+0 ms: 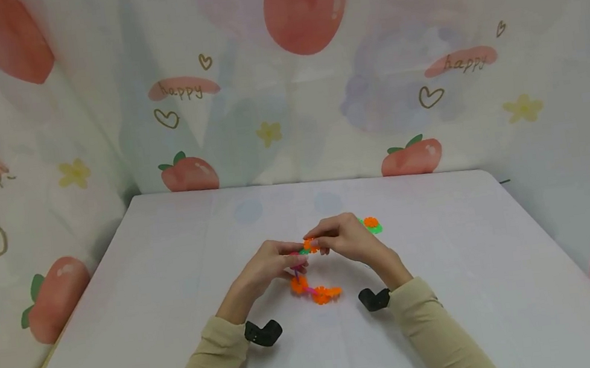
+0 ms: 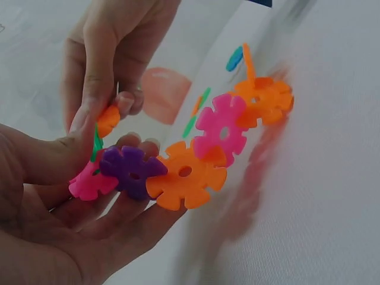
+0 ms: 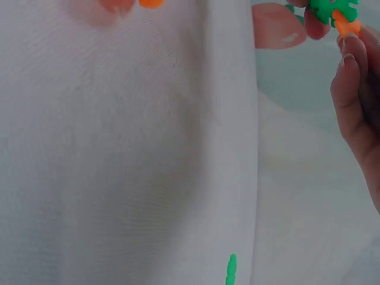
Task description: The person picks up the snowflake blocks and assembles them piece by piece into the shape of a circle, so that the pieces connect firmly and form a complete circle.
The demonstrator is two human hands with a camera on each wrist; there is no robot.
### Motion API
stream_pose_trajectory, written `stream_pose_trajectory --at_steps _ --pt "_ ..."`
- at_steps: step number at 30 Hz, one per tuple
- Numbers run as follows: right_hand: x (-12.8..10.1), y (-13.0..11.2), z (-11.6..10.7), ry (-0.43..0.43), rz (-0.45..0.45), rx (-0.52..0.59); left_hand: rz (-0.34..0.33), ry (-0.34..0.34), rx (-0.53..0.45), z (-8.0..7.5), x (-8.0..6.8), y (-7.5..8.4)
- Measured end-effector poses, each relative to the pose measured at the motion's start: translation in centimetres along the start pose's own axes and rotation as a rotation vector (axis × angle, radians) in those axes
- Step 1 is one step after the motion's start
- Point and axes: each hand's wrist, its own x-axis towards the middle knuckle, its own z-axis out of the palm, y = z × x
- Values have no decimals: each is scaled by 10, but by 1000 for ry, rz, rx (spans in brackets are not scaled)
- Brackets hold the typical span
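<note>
My left hand [image 1: 268,266] holds a chain of flower-shaped plastic linking discs between thumb and fingers. In the left wrist view the chain runs from a pink disc [image 2: 92,184] through a purple disc [image 2: 132,172], an orange disc [image 2: 187,176] and another pink disc [image 2: 221,127] to orange discs [image 2: 270,102] at its far end. A green disc [image 3: 333,9] stands at the held end. My right hand [image 1: 353,241] pinches a small orange disc [image 1: 310,245] against that green disc. Fingers partly hide where the two meet.
Beyond my right hand, an orange disc [image 1: 370,222] lies with a green one [image 1: 375,229] on the white table [image 1: 169,234]. A blue disc [image 2: 234,58] shows in the left wrist view. Patterned cloth [image 1: 312,97] hangs behind the table.
</note>
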Motion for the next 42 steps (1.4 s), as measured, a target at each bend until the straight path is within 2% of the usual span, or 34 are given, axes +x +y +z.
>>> stream_pose_trajectory --at_steps 4,8,12,19,28,32,36,42 --pt "1 1 1 15 43 39 3 5 -47 0 -1 1" --pt "1 1 -3 22 67 71 25 -27 -102 0 0 5" --pt "0 5 -12 40 64 54 31 -34 -124 -3 1 7" --pt "-8 23 -38 151 100 -27 15 22 -46 -10 -1 5" --pt "-20 48 -63 243 240 -113 20 20 -3 -13 0 -1" --pt "-23 55 -68 268 307 -181 5 48 33 -13 0 -1" --pt "-24 63 -71 264 365 -251 -7 71 54 -13 -1 0" --pt "-24 70 -73 162 465 -361 2 54 11 -13 -2 1"
